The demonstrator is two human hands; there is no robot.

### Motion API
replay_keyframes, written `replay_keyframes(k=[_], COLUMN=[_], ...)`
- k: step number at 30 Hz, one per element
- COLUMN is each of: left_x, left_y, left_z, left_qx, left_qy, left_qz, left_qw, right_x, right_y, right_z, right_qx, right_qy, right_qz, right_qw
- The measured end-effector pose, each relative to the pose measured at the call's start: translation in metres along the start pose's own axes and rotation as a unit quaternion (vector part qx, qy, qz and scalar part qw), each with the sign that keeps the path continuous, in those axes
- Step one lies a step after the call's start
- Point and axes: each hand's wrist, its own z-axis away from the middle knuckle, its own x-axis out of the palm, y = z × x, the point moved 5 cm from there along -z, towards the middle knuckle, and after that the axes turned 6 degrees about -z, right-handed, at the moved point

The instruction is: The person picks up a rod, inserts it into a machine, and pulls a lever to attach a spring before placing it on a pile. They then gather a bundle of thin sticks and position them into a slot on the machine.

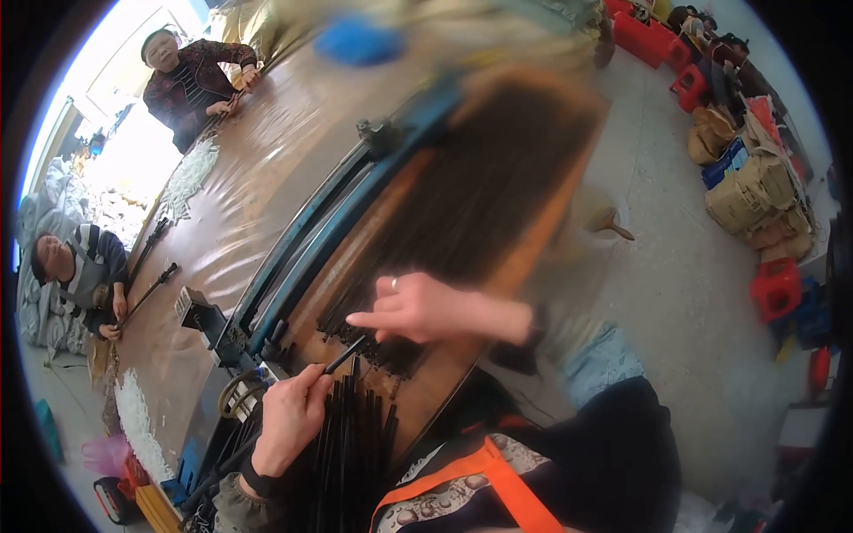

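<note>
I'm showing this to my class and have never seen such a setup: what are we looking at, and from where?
This single picture comes from a wide fisheye camera on a person's head, looking down, so straight edges bend. There's no robot, only bare hands. The left hand grips a thin black rod. The right hand has its index finger extended; whether it holds anything is unclear. Beneath it, a brown board carries a dark pile, too blurred to identify fully. Alongside runs a blue metal frame. Beyond, two co-workers are at a plastic-covered table with white pieces on it.
</note>
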Motion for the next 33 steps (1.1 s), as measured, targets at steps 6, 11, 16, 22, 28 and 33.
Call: replay_keyframes(k=[6, 11, 16, 22, 28, 33], left_x=[-0.004, -0.002, -0.024, -0.033, -0.02, -0.024], left_y=[0.002, 0.005, -0.006, 0.001, -0.004, 0.035], left_z=[-0.015, -0.022, -0.032, -0.049, -0.087, -0.098], left_qx=[0.016, 0.052, 0.096, 0.158, 0.148, 0.19], left_qy=[0.004, 0.02, 0.118, 0.159, 0.103, 0.144], left_qz=[-0.054, -0.202, -0.192, -0.192, -0.202, -0.151], left_qw=[0.998, 0.978, 0.97, 0.956, 0.963, 0.959], right_x=[0.007, 0.024, 0.001, -0.035, -0.09, -0.128], right_y=[0.01, 0.012, 0.047, 0.082, 0.113, 0.132], right_z=[-0.015, -0.028, -0.008, -0.002, 0.003, 0.022], right_qx=[0.053, 0.177, 0.057, 0.216, 0.135, 0.101], right_qy=[-0.121, -0.348, -0.001, 0.014, 0.08, 0.097], right_qz=[-0.004, 0.054, -0.079, 0.126, 0.149, 0.261], right_qw=[0.991, 0.919, 0.995, 0.968, 0.976, 0.955])
